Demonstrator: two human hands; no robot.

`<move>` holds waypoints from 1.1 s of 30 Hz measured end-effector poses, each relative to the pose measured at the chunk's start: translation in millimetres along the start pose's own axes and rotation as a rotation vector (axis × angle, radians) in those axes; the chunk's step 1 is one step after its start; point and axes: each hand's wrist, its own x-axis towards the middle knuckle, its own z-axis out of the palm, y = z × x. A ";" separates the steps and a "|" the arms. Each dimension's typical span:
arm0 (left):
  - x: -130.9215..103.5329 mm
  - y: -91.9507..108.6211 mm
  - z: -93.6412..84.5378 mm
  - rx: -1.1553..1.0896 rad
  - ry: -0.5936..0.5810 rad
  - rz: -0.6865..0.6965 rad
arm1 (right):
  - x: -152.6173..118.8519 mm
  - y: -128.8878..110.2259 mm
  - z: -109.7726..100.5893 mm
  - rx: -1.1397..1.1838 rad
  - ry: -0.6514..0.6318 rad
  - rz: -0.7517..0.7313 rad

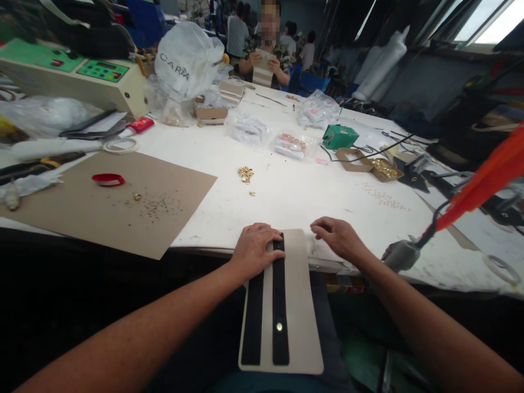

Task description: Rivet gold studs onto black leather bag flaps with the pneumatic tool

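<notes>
A beige panel (301,305) with rounded corners lies across my lap, its far end resting at the table edge. On it are two dark strips: a black strip (252,327) along the left side and a black strap (280,295) nearer the middle, with a round metal snap (279,327) near its close end. My left hand (257,248) is closed over the far end of the strap, thumb and fingers on it. Just right of the panel, my right hand (333,234) hovers with fingers curled into a pinch; anything between the fingertips is too small to make out.
Gold metal pieces (245,174) lie on the white table (213,213). A brown board (180,185) carries tiny bits and a red ring-shaped item (108,179). At right are small fasteners (382,195), open boxes (355,160) and an orange-wrapped arm (478,180). Across sits a person (268,65).
</notes>
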 end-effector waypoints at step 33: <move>6.9 -18.0 7.1 0.076 0.080 0.142 | -53.5 -61.8 44.3 0.602 0.332 -0.055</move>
